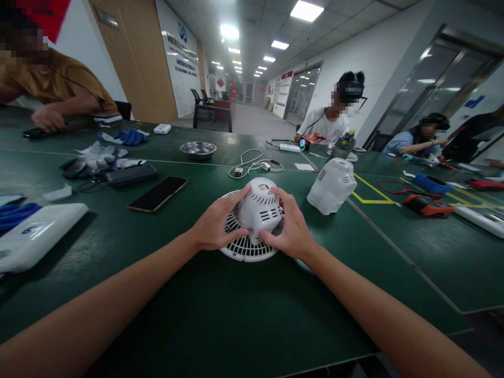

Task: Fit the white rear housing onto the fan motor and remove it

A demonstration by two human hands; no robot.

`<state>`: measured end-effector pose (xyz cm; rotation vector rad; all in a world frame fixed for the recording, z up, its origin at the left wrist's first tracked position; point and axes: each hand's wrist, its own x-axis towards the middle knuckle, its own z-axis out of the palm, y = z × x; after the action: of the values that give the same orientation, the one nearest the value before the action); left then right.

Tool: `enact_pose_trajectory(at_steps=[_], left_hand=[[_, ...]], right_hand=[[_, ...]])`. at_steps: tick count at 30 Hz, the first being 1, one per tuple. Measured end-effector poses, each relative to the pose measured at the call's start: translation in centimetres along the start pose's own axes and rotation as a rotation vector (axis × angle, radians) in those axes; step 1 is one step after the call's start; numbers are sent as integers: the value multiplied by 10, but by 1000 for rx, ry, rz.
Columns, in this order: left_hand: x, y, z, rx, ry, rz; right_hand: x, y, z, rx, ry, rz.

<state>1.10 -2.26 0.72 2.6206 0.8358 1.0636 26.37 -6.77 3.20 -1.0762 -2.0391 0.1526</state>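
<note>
A white fan motor housing (pixel 260 207) with slotted vents sits on a round white fan grille (pixel 250 253) that lies on the green table. My left hand (pixel 218 223) grips the housing from the left, thumb low on its front and fingers along its side. From the right, my right hand (pixel 292 223) holds the same housing, its thumb near the lower front edge. Both palms cover parts of the grille. Just beyond my right hand stands another white vented plastic cover (pixel 333 186), apart from both hands.
Left of me lie a black phone (pixel 158 194), a dark case (pixel 132 176), gloves (pixel 96 157) and a white box (pixel 41 236). Farther back are a steel bowl (pixel 198 150) and a coiled white cable (pixel 255 165). An orange multimeter (pixel 428 206) lies right. Several people sit around the table.
</note>
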Motion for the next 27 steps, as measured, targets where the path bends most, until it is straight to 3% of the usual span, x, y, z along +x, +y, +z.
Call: enact_pose_trajectory(at_steps=[5, 9, 12, 16, 18, 20, 24, 27], left_hand=[[-1, -2, -3, -63, 90, -116], [-2, -15, 2, -130, 238, -431], [-3, -29, 3, -343, 222, -637], [-3, -37, 1, -715, 377, -594], [-1, -36, 1, -758, 495, -531], [2, -35, 4, -707, 536, -489], [5, -29, 12, -805, 419, -519], [5, -24, 14, -986, 397, -637]], right_hand=[[3, 20, -6, 76, 3, 84], [4, 29, -9, 111, -81, 164], [4, 29, -11, 168, -71, 211], [5, 26, -11, 401, 45, 340], [6, 23, -9, 629, 143, 455], [6, 17, -5, 883, 198, 572], [4, 4, 3, 1278, 10, 720], [3, 2, 6, 1362, -120, 763]])
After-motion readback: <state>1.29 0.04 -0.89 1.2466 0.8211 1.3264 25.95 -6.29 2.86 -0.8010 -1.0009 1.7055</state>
